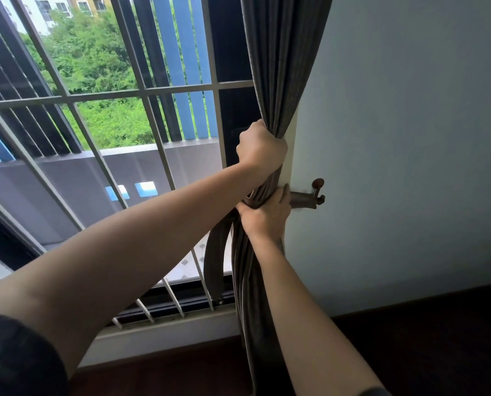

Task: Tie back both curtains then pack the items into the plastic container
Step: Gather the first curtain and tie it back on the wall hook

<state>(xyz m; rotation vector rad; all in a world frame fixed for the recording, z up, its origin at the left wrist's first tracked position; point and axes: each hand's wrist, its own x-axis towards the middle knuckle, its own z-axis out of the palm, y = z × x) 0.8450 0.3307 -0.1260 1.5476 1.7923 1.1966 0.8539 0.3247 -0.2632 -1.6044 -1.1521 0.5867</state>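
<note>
Right of centre: gathered grey curtain (278,67) against the wall. Left hand (260,147) fisted round the bunched fabric; right hand (267,215) below, fingers closed on curtain and tieback (301,199), hooked to a wall peg (318,185)

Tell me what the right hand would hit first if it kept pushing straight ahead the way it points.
The right hand already grips the bunched curtain and tieback band; going on, it would likely meet the wall hook just beyond its fingertips, then the wall. Depth is uncertain.

Pale wall (410,124), dark floor (424,352), daylit barred window (141,92)
</note>
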